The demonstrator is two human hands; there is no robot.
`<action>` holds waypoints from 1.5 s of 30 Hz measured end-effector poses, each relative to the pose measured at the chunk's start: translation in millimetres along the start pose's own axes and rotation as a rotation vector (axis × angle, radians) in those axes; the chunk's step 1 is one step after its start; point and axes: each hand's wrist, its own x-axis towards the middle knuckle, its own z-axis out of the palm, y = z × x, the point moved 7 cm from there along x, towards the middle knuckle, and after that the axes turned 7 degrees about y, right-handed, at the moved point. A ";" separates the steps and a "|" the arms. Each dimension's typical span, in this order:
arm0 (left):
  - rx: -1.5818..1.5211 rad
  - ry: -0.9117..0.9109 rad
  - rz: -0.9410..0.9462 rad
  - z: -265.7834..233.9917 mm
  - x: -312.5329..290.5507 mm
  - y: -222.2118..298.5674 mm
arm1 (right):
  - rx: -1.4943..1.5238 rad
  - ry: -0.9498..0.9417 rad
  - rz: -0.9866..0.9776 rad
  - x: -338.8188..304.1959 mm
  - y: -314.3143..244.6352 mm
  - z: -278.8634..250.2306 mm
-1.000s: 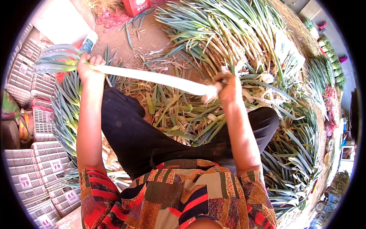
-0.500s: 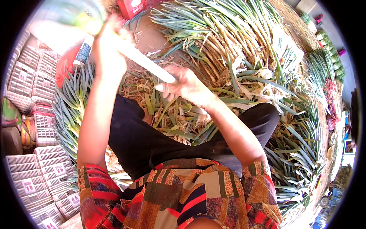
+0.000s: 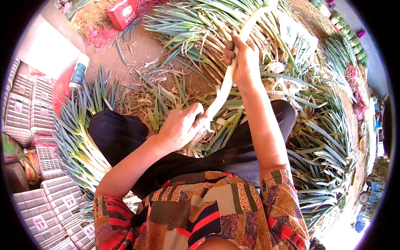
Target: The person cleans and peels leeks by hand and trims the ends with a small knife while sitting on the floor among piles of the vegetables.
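A long green onion (image 3: pixel 226 83) runs slantwise from my lap up toward the far right, its white stalk slightly bent. My left hand (image 3: pixel 182 127) is closed around its lower end, fingers hiding the tip. Higher up, my right hand (image 3: pixel 246 60) grips the stalk with the thumb and curled, soiled fingers. The onion's upper end overlaps a large heap of unpeeled green onions (image 3: pixel 221 54) with brownish stalks. Beneath my hands lie peeled skins and leaf scraps (image 3: pixel 166 100) between my crossed legs. By my left knee rests a bundle of green onions with pale, clean stalks (image 3: pixel 89 146).
White plastic crates (image 3: pixel 43 108) stand along the left. A white bottle with a blue-green label (image 3: pixel 79 71) is near a red bag (image 3: pixel 62 93). A red box (image 3: pixel 122 14) sits at the far side. More leafy green onions (image 3: pixel 325 154) line my right.
My left hand has come down from the far left to my lap; my right hand has moved up and away. The stalk held now points far right instead of far left.
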 end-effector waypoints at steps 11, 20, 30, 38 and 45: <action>-0.005 -0.046 0.057 16.7 3.6 6.0 | 0.054 0.122 0.137 4.8 26.7 -42.7; -0.566 0.158 -0.655 -8.9 2.4 -35.1 | 0.150 0.163 0.138 21.0 26.4 -80.8; -1.221 -0.171 -1.045 81.1 -22.2 -19.1 | 0.246 0.320 0.126 24.8 35.2 -114.7; -0.649 -0.275 -0.912 -0.4 -48.9 46.5 | 0.342 0.344 0.126 79.7 19.8 -179.1; -0.390 0.337 -0.278 -20.6 32.6 14.5 | 0.206 0.515 0.141 45.1 45.2 -148.9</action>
